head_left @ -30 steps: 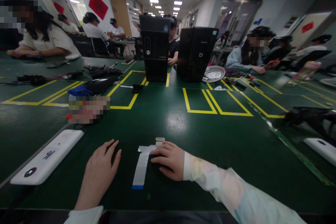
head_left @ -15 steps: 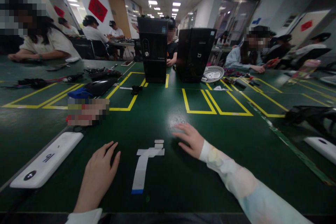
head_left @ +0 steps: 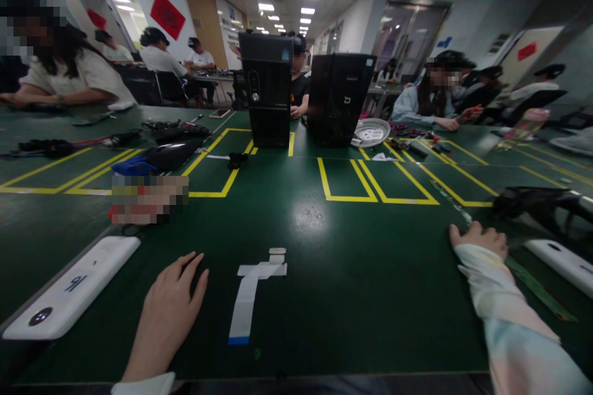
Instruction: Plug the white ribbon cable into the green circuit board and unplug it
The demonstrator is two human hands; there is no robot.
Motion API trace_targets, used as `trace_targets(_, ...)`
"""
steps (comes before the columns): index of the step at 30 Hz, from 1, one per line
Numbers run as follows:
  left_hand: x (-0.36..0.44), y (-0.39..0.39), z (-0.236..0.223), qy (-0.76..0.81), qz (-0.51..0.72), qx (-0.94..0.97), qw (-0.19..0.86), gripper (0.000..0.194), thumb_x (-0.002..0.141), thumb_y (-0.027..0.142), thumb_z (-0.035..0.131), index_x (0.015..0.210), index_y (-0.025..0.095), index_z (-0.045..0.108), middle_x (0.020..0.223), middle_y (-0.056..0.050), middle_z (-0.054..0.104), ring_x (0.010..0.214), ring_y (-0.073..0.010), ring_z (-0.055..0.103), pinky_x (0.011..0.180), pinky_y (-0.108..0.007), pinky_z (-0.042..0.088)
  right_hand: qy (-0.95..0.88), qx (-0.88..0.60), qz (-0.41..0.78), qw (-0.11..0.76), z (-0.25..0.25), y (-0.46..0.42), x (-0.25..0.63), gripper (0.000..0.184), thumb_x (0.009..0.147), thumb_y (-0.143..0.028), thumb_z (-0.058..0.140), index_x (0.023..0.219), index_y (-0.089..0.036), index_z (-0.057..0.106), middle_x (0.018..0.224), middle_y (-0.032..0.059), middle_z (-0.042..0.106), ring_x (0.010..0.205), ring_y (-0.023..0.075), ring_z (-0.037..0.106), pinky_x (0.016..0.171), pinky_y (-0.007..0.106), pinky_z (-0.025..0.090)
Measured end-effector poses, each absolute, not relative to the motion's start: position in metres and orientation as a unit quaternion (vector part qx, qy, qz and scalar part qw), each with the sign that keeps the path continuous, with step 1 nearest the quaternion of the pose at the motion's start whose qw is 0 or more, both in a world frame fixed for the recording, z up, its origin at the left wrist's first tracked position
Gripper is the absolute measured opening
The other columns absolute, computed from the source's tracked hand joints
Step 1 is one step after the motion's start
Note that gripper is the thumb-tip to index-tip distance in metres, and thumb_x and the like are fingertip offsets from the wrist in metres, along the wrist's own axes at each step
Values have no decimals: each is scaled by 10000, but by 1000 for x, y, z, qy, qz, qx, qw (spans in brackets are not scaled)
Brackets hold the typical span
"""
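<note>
My left hand point(head_left: 172, 305) rests on the green table with its fingers stretched out and nothing in it. To its right lies a white flat ribbon cable point(head_left: 241, 308), folded across itself, with a blue-tipped near end and a small connector piece at the far end. My right hand point(head_left: 482, 239) is over a long, thin green strip point(head_left: 540, 290), which looks like a circuit board, and covers its middle part. Its fingers are apart and slightly bent, the thumb to the left. Whether the fingertips touch the strip I cannot make out.
White power-bank-like devices lie left point(head_left: 76, 287) and right point(head_left: 567, 265). Two black computer towers point(head_left: 266, 89) stand ahead. Yellow tape point(head_left: 398, 202) marks out boxes on the table. A white basket point(head_left: 370, 131), cables point(head_left: 55, 147) and a black object point(head_left: 532, 203) lie around. Several people sit nearby.
My right hand has swung far to the right, from beside the ribbon cable to the green strip. My left hand and the ribbon cable have stayed put; the view has shifted slightly.
</note>
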State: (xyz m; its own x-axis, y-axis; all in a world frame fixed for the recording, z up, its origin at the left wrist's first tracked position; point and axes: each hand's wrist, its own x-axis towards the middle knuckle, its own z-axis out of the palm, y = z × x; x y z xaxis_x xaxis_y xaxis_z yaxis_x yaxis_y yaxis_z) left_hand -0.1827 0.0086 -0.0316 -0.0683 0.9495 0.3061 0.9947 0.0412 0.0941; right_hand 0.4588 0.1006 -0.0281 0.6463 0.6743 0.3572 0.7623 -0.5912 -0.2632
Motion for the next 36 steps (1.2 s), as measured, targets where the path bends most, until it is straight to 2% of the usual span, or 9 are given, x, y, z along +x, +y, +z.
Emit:
trace_targets(4,-183,10,-33,-714,-140,-681,83,594,894,490,300,1246,102,581,1277,-176,567,1162,-315,541,938,-469,474,-385,-903,-66,178,-28,100,467,789,852,-537,329,1279,100,513,1240,437,445,1171,515,412,861,627,306)
trace_targets(14,-179,7,-28,-715,-149,-678,85,589,897,469,296,1238,91,592,1252,-180,586,1147,-316,547,934,-468,476,-402,-905,-27,139,-23,86,467,760,829,-572,407,1293,14,543,1265,405,455,1179,519,450,846,625,366)
trace_targets(17,-180,8,-29,-714,-151,-679,83,598,897,467,290,1234,78,595,1253,-187,583,1149,-322,544,936,-474,473,-437,-889,-44,127,-30,72,466,789,835,-614,351,1283,5,551,1257,383,477,1162,517,472,860,606,392)
trace_targets(23,-184,9,-34,-710,-150,-683,85,589,887,488,298,1240,113,585,1260,-178,576,1150,-317,549,924,-470,476,-537,-833,-84,108,-49,38,463,781,854,-598,255,1281,-1,522,1224,317,555,1125,427,559,961,519,441)
trace_targets(28,-184,10,-35,-711,-149,-682,87,603,884,502,284,1225,114,594,1244,-177,585,1146,-325,546,930,-481,472,-612,-776,-68,136,-53,15,456,724,837,-596,316,1314,-85,505,1234,225,601,1150,349,579,986,517,457)
trace_targets(32,-183,10,-35,-707,-148,-684,96,615,891,498,270,1219,92,594,1248,-188,581,1141,-327,543,938,-480,465,-693,-700,-59,160,-50,12,446,651,852,-555,381,1303,-109,531,1225,185,627,1164,312,581,1000,488,465)
trace_targets(36,-184,10,-36,-704,-145,-688,96,609,893,492,275,1221,91,595,1257,-188,575,1145,-324,541,934,-475,468,-757,-626,-49,180,-48,23,427,585,893,-489,386,1343,-133,498,1303,153,585,1232,276,531,1027,466,455)
